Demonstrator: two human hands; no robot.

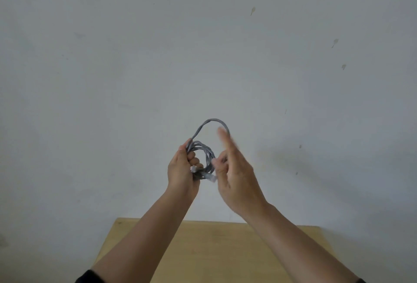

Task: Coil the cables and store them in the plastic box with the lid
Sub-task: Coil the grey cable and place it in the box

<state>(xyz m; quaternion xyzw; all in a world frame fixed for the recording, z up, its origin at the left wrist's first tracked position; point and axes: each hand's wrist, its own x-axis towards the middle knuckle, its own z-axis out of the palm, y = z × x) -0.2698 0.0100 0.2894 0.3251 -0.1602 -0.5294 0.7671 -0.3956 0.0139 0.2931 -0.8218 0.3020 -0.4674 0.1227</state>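
A grey cable (pixel 206 150) is wound into several small loops, held up in front of a pale wall. My left hand (pixel 182 170) grips the bundle of loops, with a plug end (pixel 209 177) sticking out below its fingers. One larger loop (pixel 213 121) arches up from the coil to my right hand (pixel 234 170). My right hand is blurred, its index finger raised against that loop and its other fingers curled by the coil's right side. The plastic box and its lid are not in view.
A light wooden table (pixel 214 251) lies low in the frame beneath both forearms. A plain grey-white wall (pixel 203 46) with a few small marks fills the rest of the view.
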